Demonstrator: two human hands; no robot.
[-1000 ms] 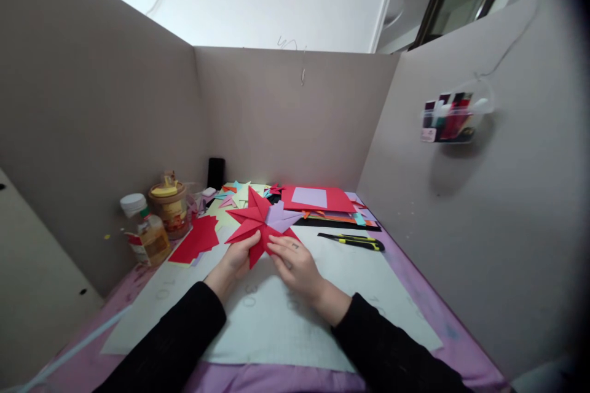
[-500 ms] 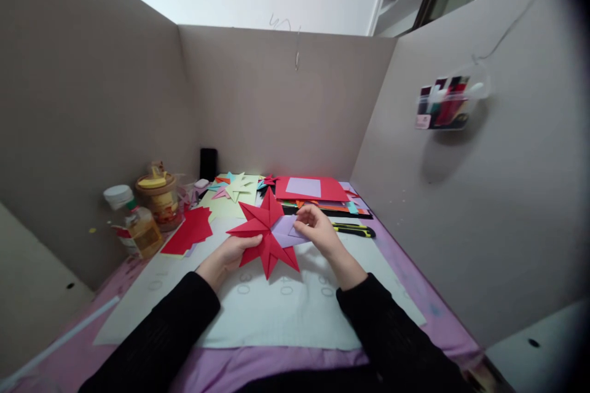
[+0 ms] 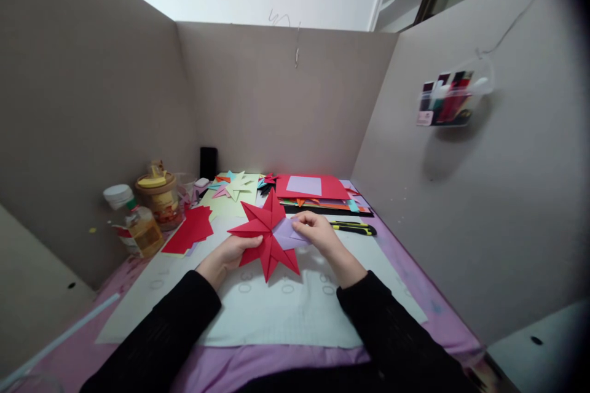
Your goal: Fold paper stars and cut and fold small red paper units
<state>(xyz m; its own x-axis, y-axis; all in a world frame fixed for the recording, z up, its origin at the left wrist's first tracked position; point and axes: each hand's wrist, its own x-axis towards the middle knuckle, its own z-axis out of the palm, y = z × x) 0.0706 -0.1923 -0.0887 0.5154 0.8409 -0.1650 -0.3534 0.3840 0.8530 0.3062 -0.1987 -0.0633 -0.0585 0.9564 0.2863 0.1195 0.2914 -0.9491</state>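
Observation:
A folded red paper star (image 3: 268, 236) with several points is raised over the white sheet. My left hand (image 3: 231, 253) is closed on its lower left side, with the thumb on top and the other fingers hidden beneath. On the star's right side sits a lilac folded paper piece (image 3: 286, 233), its inner end lying at the star's centre. The outer part of this piece is pinched between the thumb and fingers of my right hand (image 3: 318, 233). My right fingertips partly cover the lilac fold.
A white numbered sheet (image 3: 276, 328) covers the pink cloth. Red paper pieces (image 3: 191, 230) lie left, near a glue bottle (image 3: 146, 232) and a tub (image 3: 159, 199). Behind are folded stars (image 3: 239, 186) and a red sheet stack (image 3: 332, 187). A yellow-black cutter (image 3: 357, 229) lies right.
My right fingers have shifted slightly on the lilac piece, and its outer edge is folded differently under them. My left hand keeps its hold on the red star. The view has moved slightly.

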